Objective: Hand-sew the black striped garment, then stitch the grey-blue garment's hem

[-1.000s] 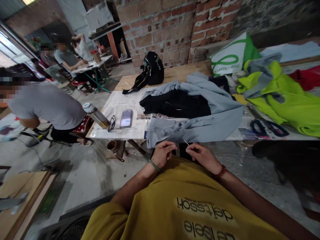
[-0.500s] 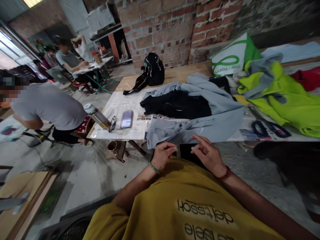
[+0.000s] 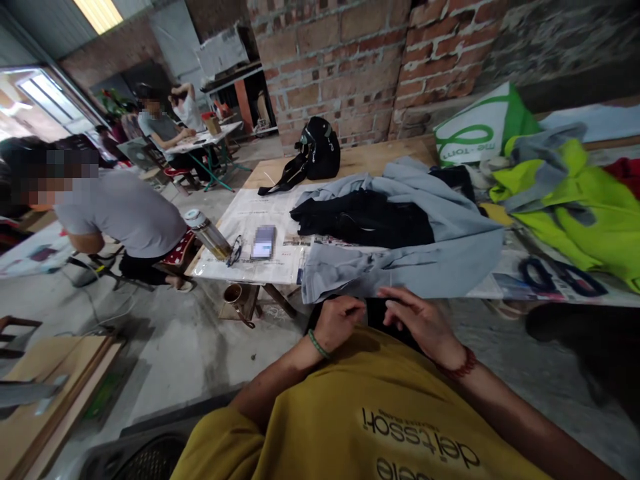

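Observation:
My left hand is closed in front of my belly, thumb and forefinger pinched. What is between them is too small to make out. Facing it, a small gap away, my right hand has its fingers stretched out and slightly apart, with nothing clearly visible in them. Just beyond both hands, grey cloth hangs at the table's near edge. A black garment lies crumpled on top of that cloth.
The newspaper-covered table carries a phone, a bottle, glasses, a black bag, a green-white bag, yellow-green clothing and dark-handled scissors. A person sits at left. A mug stands below.
My view has shifted, so the scene sits slightly lower and further right. Both hands stay close together; a thin glint near the left fingertips no longer shows.

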Available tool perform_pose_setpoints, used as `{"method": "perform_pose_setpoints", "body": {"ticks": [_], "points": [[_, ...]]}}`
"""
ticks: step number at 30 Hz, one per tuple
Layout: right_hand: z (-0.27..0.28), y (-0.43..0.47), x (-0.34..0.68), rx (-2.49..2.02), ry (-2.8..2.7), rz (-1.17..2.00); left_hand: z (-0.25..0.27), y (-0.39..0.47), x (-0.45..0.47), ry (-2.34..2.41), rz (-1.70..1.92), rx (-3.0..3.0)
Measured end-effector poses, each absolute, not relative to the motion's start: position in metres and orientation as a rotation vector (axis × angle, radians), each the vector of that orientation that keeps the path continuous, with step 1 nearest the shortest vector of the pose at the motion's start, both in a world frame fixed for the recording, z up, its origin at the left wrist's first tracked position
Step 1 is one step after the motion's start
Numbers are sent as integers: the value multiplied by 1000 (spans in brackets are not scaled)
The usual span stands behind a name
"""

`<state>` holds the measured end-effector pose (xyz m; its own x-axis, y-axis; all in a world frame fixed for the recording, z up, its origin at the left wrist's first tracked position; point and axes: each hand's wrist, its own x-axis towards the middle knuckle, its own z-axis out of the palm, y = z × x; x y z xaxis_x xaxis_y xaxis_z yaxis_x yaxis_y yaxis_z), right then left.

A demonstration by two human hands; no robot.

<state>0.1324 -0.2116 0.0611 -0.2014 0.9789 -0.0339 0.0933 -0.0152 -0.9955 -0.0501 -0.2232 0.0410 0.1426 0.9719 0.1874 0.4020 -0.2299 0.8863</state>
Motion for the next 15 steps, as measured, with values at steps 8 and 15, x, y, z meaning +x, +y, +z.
{"method": "perform_pose_setpoints", "body": {"ticks": [8, 15], "points": [[64, -204, 154, -1214, -1076, 1146, 36, -223, -75, 1450, 1186, 1545], [77, -196, 190, -1206, -732, 984, 31, -222, -95, 1495, 1197, 1327]]}}
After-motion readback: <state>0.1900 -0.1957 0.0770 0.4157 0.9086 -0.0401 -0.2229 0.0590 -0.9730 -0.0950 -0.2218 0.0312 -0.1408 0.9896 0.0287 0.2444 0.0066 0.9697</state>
